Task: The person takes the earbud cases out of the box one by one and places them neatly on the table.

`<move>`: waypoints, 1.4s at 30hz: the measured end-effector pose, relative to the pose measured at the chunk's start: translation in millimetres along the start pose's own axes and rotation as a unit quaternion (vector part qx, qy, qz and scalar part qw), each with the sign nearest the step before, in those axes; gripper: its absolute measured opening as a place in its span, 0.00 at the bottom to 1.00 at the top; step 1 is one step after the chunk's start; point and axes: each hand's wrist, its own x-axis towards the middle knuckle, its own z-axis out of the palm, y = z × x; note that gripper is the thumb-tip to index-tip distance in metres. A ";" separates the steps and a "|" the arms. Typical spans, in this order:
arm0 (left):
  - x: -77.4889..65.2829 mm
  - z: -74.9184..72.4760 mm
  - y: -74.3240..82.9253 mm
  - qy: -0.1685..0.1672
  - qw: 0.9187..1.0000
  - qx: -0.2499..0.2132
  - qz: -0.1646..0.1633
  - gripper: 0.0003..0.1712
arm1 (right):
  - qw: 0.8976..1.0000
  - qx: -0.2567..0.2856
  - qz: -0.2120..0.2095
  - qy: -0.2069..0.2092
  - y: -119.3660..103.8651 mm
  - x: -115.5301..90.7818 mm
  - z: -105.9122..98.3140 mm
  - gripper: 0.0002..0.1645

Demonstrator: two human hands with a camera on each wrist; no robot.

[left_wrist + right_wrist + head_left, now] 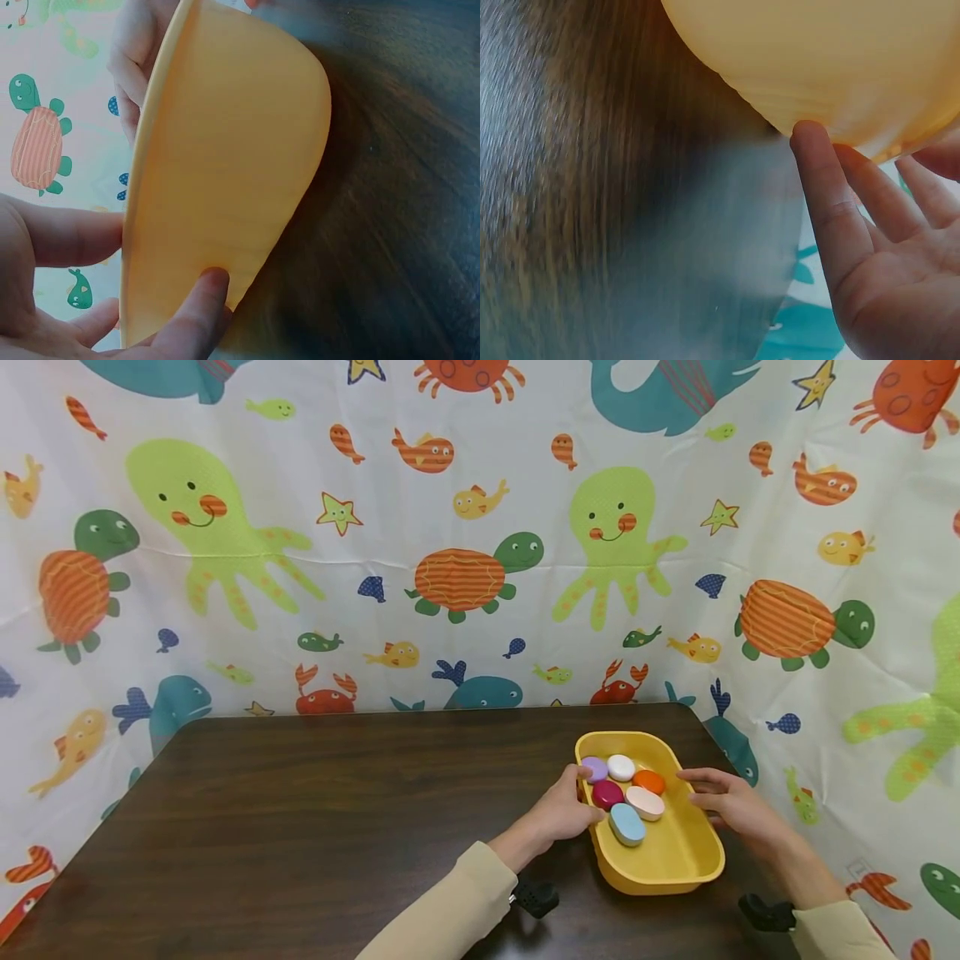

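Observation:
A yellow plastic tub (678, 852) with rounded corners is at the right side of the table, held between both hands. Several smooth oval pieces lie grouped in its left and far part, among them a light blue one (627, 824), a dark pink one (607, 794) and an orange one (649, 782). My left hand (564, 808) grips the tub's left rim; in the left wrist view a fingertip (215, 279) presses the outer wall. On the opposite side, my right hand (731, 802) holds the right rim, its fingers (825, 187) against the outside of the wall.
The dark wooden table (300, 827) stretches far to the left of the tub. A white curtain (420, 668) printed with sea animals hangs behind the table and along its right side. Black wrist devices (536, 899) sit at both sleeves.

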 end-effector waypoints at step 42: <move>-13.8 -39.4 -13.7 -0.003 1.000 0.008 -0.009 0.34 | 1.000 -0.001 -0.009 -0.006 -23.4 3.5 37.9 0.29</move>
